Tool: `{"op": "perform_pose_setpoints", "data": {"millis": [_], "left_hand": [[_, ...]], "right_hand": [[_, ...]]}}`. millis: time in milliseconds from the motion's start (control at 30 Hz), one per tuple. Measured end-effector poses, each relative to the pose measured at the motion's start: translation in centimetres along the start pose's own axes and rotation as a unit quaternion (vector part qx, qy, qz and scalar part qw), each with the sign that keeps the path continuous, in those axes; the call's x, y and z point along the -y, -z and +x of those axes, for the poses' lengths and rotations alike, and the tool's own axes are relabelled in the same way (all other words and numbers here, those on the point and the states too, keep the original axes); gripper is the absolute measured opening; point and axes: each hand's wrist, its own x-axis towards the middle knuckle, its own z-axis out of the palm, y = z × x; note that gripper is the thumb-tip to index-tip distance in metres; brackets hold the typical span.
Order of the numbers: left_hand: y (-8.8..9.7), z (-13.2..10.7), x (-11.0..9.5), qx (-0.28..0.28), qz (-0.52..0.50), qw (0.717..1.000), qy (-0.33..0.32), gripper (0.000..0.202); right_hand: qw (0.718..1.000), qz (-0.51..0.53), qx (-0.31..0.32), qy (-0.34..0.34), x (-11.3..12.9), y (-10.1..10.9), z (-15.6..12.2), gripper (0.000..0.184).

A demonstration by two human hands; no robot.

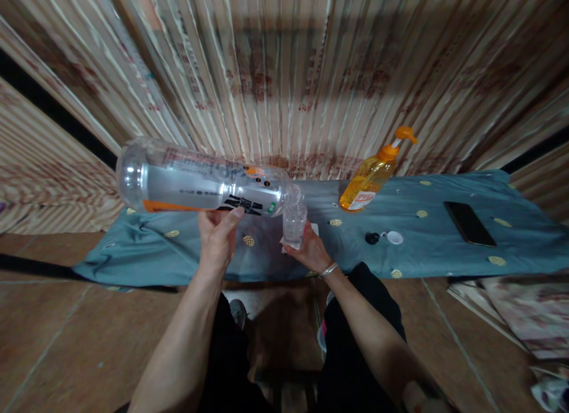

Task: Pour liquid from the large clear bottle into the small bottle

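My left hand [219, 234] grips a large clear plastic bottle [200, 183] with an orange and black label, tipped on its side with its mouth pointing right. That mouth sits right over a small clear bottle [294, 222], which my right hand [311, 251] holds upright above the blue-grey cloth [444, 247]. A metal bracelet circles my right wrist. A bit of white paper shows under the small bottle.
An orange pump bottle [371, 179] stands on the cloth to the right. Near it lie a black cap [372, 238] and a white cap [394, 237]. A dark phone [469, 223] lies further right. Striped panels rise behind; tiled floor below.
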Motion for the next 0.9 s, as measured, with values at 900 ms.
{"op": "perform_pose_setpoints", "data": {"millis": [900], "left_hand": [[-1.2, 0.1, 0.1, 0.023, -0.019, 0.999, -0.011, 0.058]], "right_hand": [[1.000, 0.009, 0.005, -0.003, 0.2, 0.3, 0.1, 0.082]]}}
